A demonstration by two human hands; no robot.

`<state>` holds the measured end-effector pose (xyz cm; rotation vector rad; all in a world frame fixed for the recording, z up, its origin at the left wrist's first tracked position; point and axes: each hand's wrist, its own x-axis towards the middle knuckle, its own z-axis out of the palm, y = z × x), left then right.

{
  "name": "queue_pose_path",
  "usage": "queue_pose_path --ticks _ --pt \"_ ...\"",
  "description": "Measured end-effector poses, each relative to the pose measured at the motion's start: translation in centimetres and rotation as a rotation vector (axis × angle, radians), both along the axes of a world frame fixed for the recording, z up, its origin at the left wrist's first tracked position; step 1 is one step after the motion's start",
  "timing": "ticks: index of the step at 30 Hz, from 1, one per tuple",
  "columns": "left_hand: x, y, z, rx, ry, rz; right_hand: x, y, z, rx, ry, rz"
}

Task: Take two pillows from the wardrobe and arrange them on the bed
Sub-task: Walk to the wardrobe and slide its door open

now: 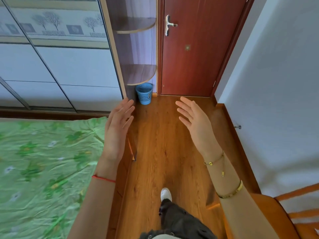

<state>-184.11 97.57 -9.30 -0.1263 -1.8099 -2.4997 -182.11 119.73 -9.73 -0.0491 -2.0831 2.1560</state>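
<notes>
The wardrobe [57, 66] fills the upper left, its pale sliding doors closed, with a band of tree pictures across them. The bed [43, 169] lies at the lower left under a green flowered sheet. No pillow is in view. My left hand [117, 128] is held out with fingers apart above the bed's corner, holding nothing. My right hand [193, 118] is held out over the wooden floor, fingers spread and empty.
Curved corner shelves [138, 73] end the wardrobe. A blue waste basket [144, 93] stands below them. A closed red-brown door [195, 49] faces me. A white wall [276, 100] runs along the right, a wooden chair [279, 218] at lower right. My foot [166, 194] is on the floor.
</notes>
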Motion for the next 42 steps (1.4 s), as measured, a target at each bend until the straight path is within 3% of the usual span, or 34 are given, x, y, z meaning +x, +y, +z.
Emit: queue_pose_path --ticks 13,21,30,42 --pt "-25.6 1.7 0.7 0.0 -0.044 0.248 -30.4 1.7 1.0 -0.109 -0.007 0.231" --pt "-40.6 -0.5 -1.9 0.039 -0.04 0.338 -46.2 -0.4 0.0 -0.022 -0.027 0.321" --pt "-57.4 -5.5 -1.9 0.073 -0.001 0.48 -64.9 -7.0 1.3 -0.138 -0.087 0.5" --pt "-69.6 -12.5 0.6 0.101 -0.004 0.78 -83.0 -18.4 3.1 -0.135 -0.183 0.747"
